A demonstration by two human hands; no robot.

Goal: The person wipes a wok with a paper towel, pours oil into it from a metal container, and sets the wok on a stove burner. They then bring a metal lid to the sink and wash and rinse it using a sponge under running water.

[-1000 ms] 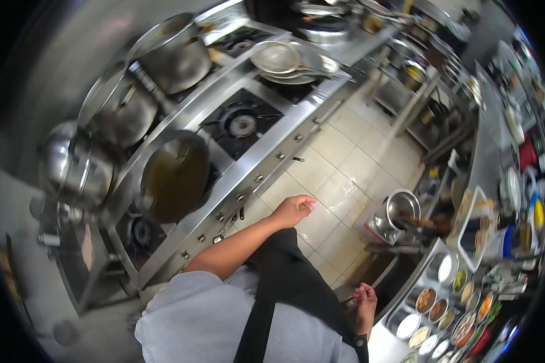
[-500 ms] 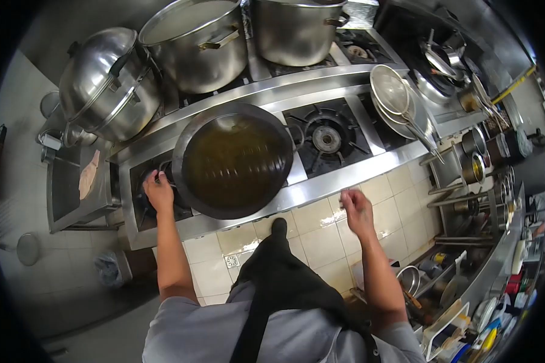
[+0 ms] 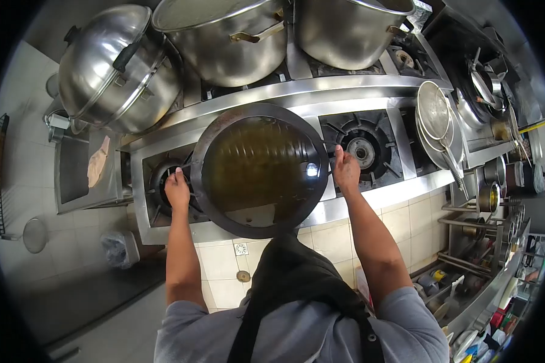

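A large dark wok (image 3: pixel 261 225) with yellowish-brown oil (image 3: pixel 257 172) in it sits on the stove in front of me. My left hand (image 3: pixel 177 190) is at the wok's left side, its fingers closed near the side handle over the left burner. On the opposite side, my right hand (image 3: pixel 346 169) is closed at the right handle, beside the bare right burner (image 3: pixel 361 152). Much of each handle is hidden by the fingers.
Two big steel pots (image 3: pixel 230 51) and a domed steamer (image 3: pixel 106 66) line the back. Strainers (image 3: pixel 433 112) rest at the stove's right end. A steel sink (image 3: pixel 75 172) with a pink cloth (image 3: pixel 98 162) is at the left. Shelves with pans stand at the right.
The view has swung round to face the stove. Both hands have come to the wok's sides, the right one moving in from over the stove's front edge.
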